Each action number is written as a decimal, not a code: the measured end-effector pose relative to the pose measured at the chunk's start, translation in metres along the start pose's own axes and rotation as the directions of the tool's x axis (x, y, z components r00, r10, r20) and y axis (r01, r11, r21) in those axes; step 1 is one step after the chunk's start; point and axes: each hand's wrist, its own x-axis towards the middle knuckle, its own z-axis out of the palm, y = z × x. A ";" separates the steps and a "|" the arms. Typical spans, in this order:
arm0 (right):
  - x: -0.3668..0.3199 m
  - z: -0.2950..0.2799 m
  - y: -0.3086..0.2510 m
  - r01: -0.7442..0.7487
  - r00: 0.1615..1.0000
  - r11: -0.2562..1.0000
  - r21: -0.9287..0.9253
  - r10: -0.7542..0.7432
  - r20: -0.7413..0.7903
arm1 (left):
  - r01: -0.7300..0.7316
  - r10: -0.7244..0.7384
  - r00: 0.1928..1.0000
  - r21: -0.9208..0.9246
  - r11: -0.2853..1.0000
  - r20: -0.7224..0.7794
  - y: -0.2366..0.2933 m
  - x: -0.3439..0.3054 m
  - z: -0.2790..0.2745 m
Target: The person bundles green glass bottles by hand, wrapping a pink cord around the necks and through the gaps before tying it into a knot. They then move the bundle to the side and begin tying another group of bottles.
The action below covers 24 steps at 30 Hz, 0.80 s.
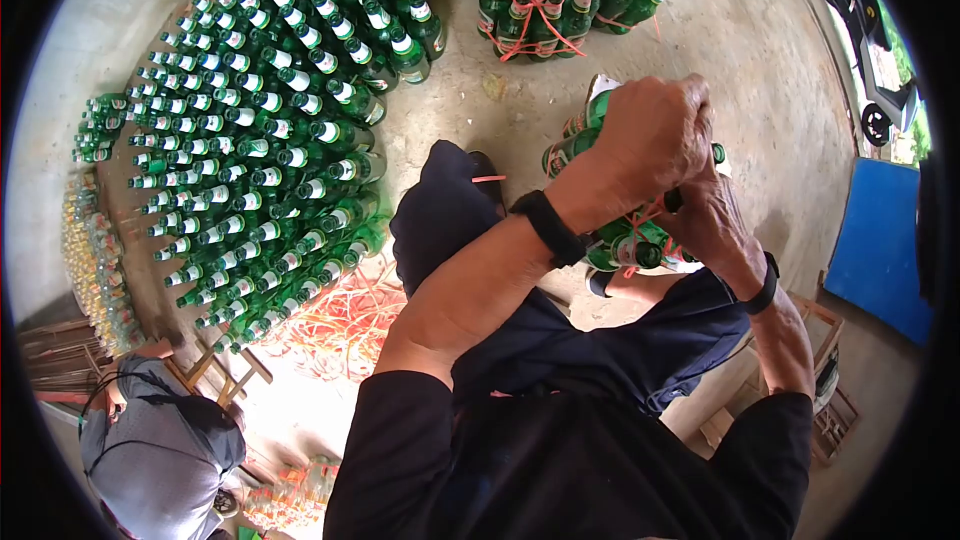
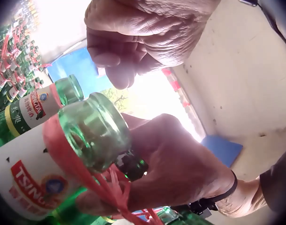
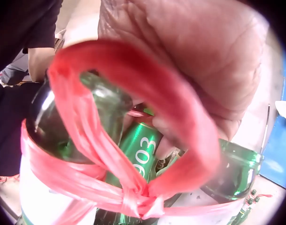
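Note:
Green bottles stand bundled with red strap [image 2: 70, 150], their glass necks [image 2: 93, 131] close to the left wrist camera. In the head view my left hand [image 1: 650, 135] is above my right hand [image 1: 708, 215], over the bundle [image 1: 630, 245]. The fingers of my left hand [image 2: 147, 37] are curled, with no strap plainly visible in them. My right hand [image 2: 168, 161] curls round a dark bottle neck [image 2: 132, 166], beside the strap's strands. The right wrist view has a loose strap loop [image 3: 199, 126] before my right hand [image 3: 190, 56]; its fingertips are partly hidden.
Many green bottles [image 1: 265, 175] stand on the left, with loose red strap [image 1: 335, 325] beside them. Tied bundles [image 1: 540, 10] are ahead. Another person [image 1: 165, 450] is at lower left. A blue board [image 1: 880, 245] and a scooter [image 1: 875, 60] are at right.

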 end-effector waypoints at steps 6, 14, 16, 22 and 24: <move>0.024 -0.002 -0.033 0.103 0.995 0.994 -0.038 -0.104 -0.011 | 0.046 -0.102 0.958 -0.209 0.977 -0.269 -0.019 0.012 -0.049; 0.060 -0.013 -0.055 0.266 0.963 0.960 -0.082 -0.269 -0.021 | 0.140 -0.349 0.888 -0.546 0.826 -0.300 -0.008 0.009 -0.093; 0.067 -0.016 -0.059 0.281 0.958 0.953 -0.111 -0.285 -0.024 | 0.115 -0.353 0.875 -0.566 0.816 -0.331 -0.004 0.009 -0.096; 0.106 -0.025 -0.069 0.402 0.900 0.901 -0.164 -0.422 -0.108 | 0.012 -0.360 0.799 -0.586 0.810 -0.481 -0.009 0.007 -0.112; 0.115 -0.027 -0.075 0.334 0.930 0.927 -0.172 -0.354 -0.099 | -0.022 -0.356 0.779 -0.589 0.808 -0.517 -0.010 0.006 -0.117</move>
